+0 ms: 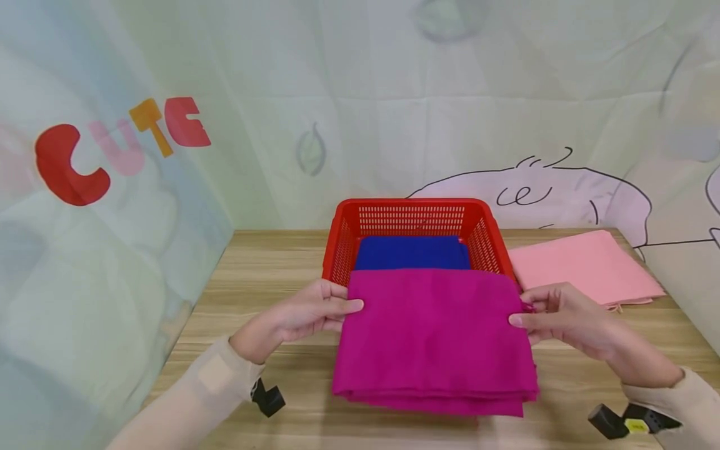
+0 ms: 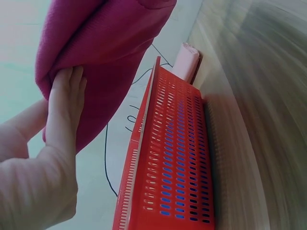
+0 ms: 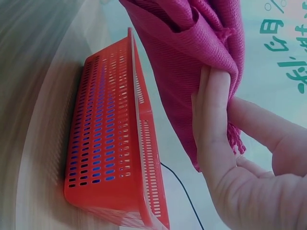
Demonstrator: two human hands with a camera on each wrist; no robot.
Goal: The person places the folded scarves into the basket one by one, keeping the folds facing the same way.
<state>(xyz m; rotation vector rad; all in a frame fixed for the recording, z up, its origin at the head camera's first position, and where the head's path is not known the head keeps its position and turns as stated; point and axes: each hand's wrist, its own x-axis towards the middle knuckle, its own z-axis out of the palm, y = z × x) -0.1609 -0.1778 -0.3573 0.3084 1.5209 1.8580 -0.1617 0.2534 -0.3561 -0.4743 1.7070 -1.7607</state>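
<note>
A folded magenta cloth (image 1: 435, 337) is held up between both hands in front of a red plastic basket (image 1: 416, 205). My left hand (image 1: 317, 307) pinches its left edge, thumb on the near face and fingers behind. On the opposite edge my right hand (image 1: 568, 322) grips it the same way; a short fringe (image 3: 235, 139) hangs by those fingers in the right wrist view. Inside the basket lies a folded blue cloth (image 1: 413, 252), its near part hidden behind the magenta one. Both wrist views show the magenta cloth raised above the basket's rim height.
To the right of the basket a folded pink cloth (image 1: 585, 265) lies on the wooden table (image 1: 264, 256). A printed fabric backdrop (image 1: 270, 112) with leaf drawings and coloured letters rises behind the table and along its left side.
</note>
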